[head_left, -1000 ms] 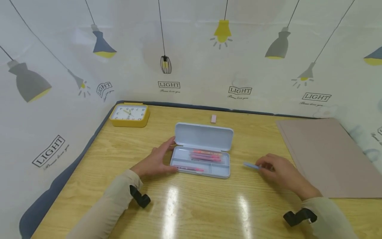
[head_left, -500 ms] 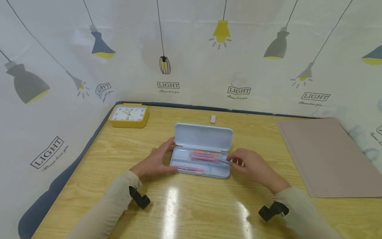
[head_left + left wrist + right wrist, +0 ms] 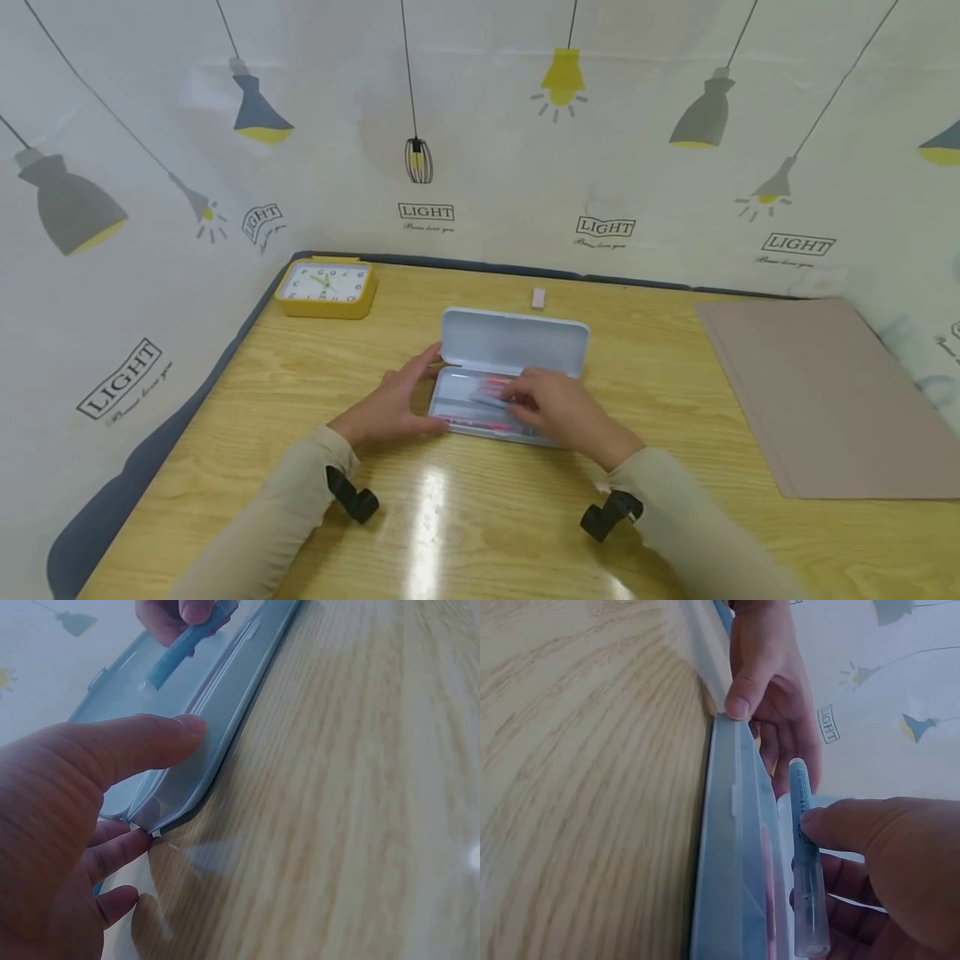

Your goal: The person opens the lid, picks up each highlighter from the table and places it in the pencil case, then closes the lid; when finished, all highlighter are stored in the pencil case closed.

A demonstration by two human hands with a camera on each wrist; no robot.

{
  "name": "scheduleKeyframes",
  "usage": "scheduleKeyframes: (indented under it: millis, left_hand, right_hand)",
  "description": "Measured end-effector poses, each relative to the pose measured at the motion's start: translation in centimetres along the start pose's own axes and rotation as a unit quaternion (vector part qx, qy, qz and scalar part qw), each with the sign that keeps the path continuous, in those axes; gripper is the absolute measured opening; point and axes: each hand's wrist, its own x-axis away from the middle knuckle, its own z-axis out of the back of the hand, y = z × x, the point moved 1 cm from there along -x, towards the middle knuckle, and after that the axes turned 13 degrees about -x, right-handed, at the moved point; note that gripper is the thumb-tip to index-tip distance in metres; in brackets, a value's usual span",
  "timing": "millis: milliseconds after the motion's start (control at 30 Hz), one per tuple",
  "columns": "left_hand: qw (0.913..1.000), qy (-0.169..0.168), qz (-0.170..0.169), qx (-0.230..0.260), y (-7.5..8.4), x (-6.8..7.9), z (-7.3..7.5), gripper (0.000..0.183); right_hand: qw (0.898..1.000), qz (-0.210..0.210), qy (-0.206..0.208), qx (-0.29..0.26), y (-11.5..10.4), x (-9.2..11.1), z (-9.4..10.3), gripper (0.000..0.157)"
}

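Observation:
A light blue pencil case (image 3: 513,340) lies on the table with its lid raised. My left hand (image 3: 388,408) holds its left end, thumb at the front rim and fingers round the side and back. My right hand (image 3: 562,412) is over the case's middle, pinching a blue pen (image 3: 802,817) with a clear cap between thumb and fingers. In the left wrist view the blue pen (image 3: 184,652) slants above the open tray. Pinkish pens (image 3: 495,381) lie in the back compartment, partly hidden by the right hand, and a pink pen (image 3: 480,423) lies in the front one.
Behind the case lies a small pink eraser (image 3: 538,297). A yellow alarm clock (image 3: 326,287) stands at the back left corner. A large pinkish-grey mat (image 3: 832,396) covers the table's right side. A lamp-patterned wall covering (image 3: 495,167) borders the table.
My right hand has carried the blue pen leftward from the table at the right to above the pencil case. The left hand has kept its place on the case.

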Motion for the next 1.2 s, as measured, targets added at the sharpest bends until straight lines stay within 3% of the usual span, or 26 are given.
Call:
scheduleKeyframes:
  millis: [467,933,1200]
  left_hand:
    - [0.9999,0.002,-0.016,-0.004,0.1,0.1,0.2,0.112]
    - [0.9998,0.005,-0.021,-0.002,0.2,0.1,0.3,0.112]
    - [0.9997,0.006,-0.023,-0.007,0.1,0.1,0.2,0.111]
  right_hand:
    - [0.999,0.006,-0.015,0.029,-1.7,-2.2,-2.5,0.014]
    - [0.999,-0.015,-0.007,0.034,-1.8,-2.3,-3.0,0.014]
    - [1.0,-0.014,0.002,0.01,-1.4,-2.0,-2.7,0.012]
